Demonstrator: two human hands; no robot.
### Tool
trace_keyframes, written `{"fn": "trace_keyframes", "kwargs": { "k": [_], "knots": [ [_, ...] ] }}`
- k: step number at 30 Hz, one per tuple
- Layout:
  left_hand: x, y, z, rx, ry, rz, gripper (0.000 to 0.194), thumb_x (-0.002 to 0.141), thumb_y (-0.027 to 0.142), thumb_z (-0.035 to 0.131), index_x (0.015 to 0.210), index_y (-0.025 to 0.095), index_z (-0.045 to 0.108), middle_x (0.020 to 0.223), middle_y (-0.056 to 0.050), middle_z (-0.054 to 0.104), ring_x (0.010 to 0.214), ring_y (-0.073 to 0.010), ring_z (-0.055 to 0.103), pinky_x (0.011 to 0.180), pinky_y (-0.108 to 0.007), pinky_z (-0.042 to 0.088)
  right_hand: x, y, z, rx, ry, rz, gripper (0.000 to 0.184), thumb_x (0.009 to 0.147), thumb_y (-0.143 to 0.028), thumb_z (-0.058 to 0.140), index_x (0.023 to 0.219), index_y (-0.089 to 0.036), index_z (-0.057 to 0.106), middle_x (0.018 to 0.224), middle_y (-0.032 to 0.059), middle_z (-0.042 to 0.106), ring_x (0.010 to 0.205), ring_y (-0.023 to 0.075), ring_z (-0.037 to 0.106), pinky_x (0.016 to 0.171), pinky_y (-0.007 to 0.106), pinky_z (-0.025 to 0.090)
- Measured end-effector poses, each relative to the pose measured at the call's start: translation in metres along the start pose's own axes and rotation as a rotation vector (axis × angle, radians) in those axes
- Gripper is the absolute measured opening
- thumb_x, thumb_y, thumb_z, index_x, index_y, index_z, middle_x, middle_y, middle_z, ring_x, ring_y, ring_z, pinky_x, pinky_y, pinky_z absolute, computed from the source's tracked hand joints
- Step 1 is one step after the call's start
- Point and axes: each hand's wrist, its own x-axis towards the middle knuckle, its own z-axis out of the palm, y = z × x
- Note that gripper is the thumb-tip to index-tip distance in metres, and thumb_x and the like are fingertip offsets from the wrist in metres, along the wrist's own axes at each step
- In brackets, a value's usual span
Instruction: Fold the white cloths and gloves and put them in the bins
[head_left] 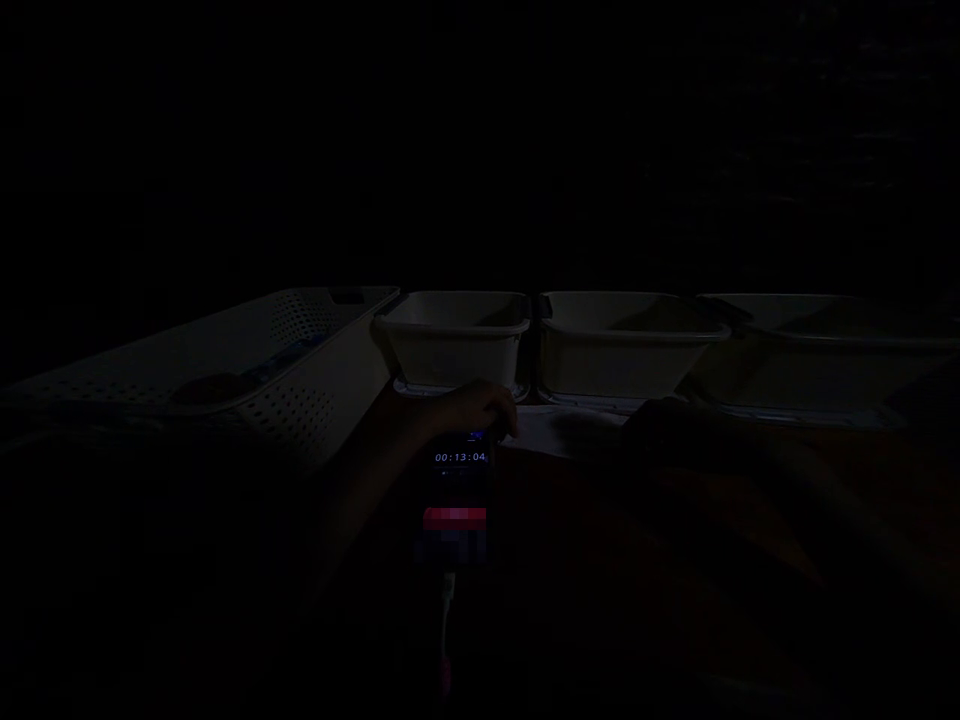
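Note:
The scene is very dark. My left hand (pixel 474 406) lies at the far end of a phone (pixel 460 475), its fingers curled down near the phone's far right corner. Whatever those fingers hold, if anything, is hidden. The phone's lit screen reads 00:13:04 and has a red patch lower down. A pale cable (pixel 448 605) runs from its near end. My right hand (pixel 658 425) is a dim shape to the right, its fingers lost in shadow. Between the hands lies a pale sheet (pixel 551 428), perhaps paper, in front of the bins.
Three pale bins stand in a row at the back: a left bin (pixel 457 350), a middle bin (pixel 622 360) and a right bin (pixel 802 370). At the left is a white perforated basket (pixel 345 375) with dim contents. The surroundings are black.

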Motion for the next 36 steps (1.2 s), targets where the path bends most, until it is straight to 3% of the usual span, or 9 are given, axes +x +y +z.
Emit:
{"fn": "trace_keyframes", "kwargs": {
  "k": [4, 12, 20, 27, 30, 36],
  "knots": [
    [0.0, 0.001, 0.0, -0.004, -0.001, -0.011, 0.033, 0.068, -0.003, 0.042, 0.083, 0.012, 0.068, 0.084, -0.005, 0.066, 0.07, -0.0084, 0.06, 0.066, -0.019, 0.045, 0.0, 0.009, 0.001, 0.092, -0.081, -0.022, 0.02, 0.077, -0.016, 0.05, 0.085, -0.022, 0.068, 0.089, 0.0021, 0.067, 0.074, 0.0115, 0.061, 0.066, 0.02, 0.045],
    [-0.001, 0.004, -0.002, 0.025, 0.003, 0.011, 0.035, 0.065, -0.004, 0.042, 0.083, 0.012, 0.068, 0.087, -0.006, 0.066, 0.074, -0.0091, 0.059, 0.067, -0.019, 0.045, 0.002, 0.008, 0.0, 0.126, -0.103, -0.068, 0.018, 0.076, -0.019, 0.051, 0.085, -0.02, 0.066, 0.087, 0.0028, 0.067, 0.073, 0.0127, 0.061, 0.066, 0.021, 0.043],
    [0.001, -0.001, 0.001, 0.012, 0.027, 0.011, 0.032, 0.067, -0.002, 0.043, 0.081, 0.012, 0.068, 0.081, -0.003, 0.065, 0.074, -0.0085, 0.059, 0.07, -0.019, 0.045, -0.001, 0.0, -0.003, 0.08, -0.12, 0.034, 0.02, 0.076, -0.017, 0.049, 0.084, -0.019, 0.067, 0.088, 0.0039, 0.067, 0.074, 0.0148, 0.061, 0.065, 0.023, 0.042],
    [0.0, -0.002, 0.0, 0.03, 0.02, 0.037, 0.031, 0.069, -0.001, 0.043, 0.082, 0.012, 0.069, 0.085, -0.005, 0.066, 0.073, -0.0089, 0.059, 0.068, -0.019, 0.045, -0.002, -0.009, -0.01, 0.08, -0.153, -0.054, 0.02, 0.078, -0.017, 0.047, 0.084, -0.019, 0.066, 0.082, 0.003, 0.067, 0.069, 0.0129, 0.058, 0.061, 0.022, 0.042],
    [0.0, -0.002, -0.001, 0.051, 0.007, 0.037, 0.032, 0.07, 0.0, 0.044, 0.083, 0.014, 0.069, 0.088, -0.006, 0.066, 0.076, -0.0092, 0.059, 0.072, -0.02, 0.045, -0.001, -0.013, -0.014, 0.075, -0.124, -0.126, 0.023, 0.076, -0.013, 0.045, 0.087, -0.02, 0.065, 0.083, 0.0024, 0.066, 0.07, 0.0118, 0.058, 0.062, 0.021, 0.041],
    [0.0, 0.0, 0.0, 0.088, 0.019, 0.061, 0.032, 0.071, -0.001, 0.042, 0.083, 0.013, 0.069, 0.089, -0.006, 0.066, 0.076, -0.0089, 0.059, 0.071, -0.02, 0.044, 0.0, -0.019, -0.015, 0.002, -0.019, -0.07, 0.018, 0.077, -0.015, 0.044, 0.083, -0.016, 0.061, 0.081, 0.0058, 0.064, 0.066, 0.0124, 0.056, 0.059, 0.023, 0.04]
  ]
}}
